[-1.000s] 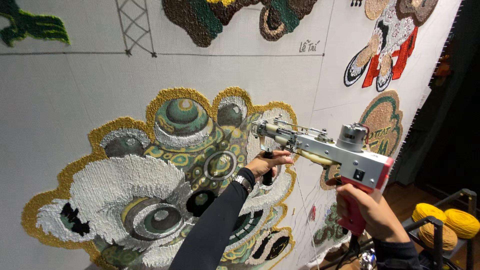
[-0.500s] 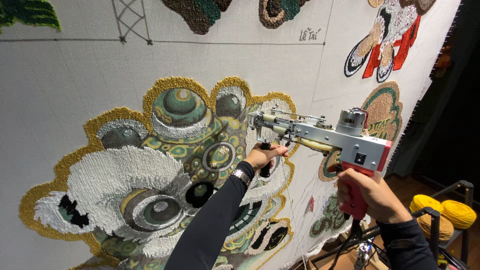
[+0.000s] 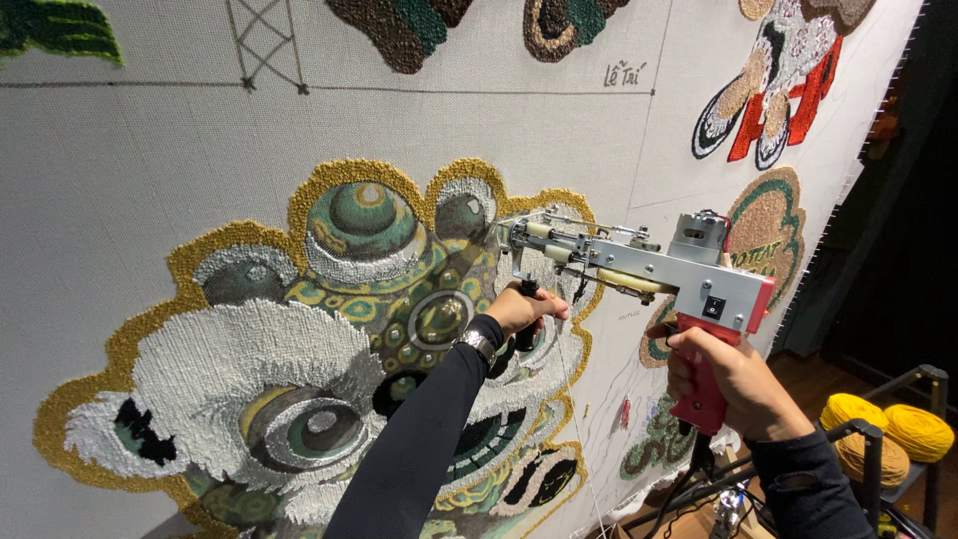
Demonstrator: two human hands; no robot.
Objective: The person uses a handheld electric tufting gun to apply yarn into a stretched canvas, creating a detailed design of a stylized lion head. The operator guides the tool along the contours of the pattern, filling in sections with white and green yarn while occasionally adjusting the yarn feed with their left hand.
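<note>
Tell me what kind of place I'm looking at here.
Likely a rug-tufting workshop. A stretched backing cloth carries a half-tufted lion-head design, the left hand and right hand hold a tufting gun, and yellow yarn cones sit nearby.

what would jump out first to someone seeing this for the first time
The big tufted lion-dance face, in gold, white and green pile, fills the lower left of the upright cloth. In front of it, the tufting gun is pressed to the design's right edge, the left hand on its front handle and the right hand round the red grip. Yellow yarn cones sit at lower right.
</note>
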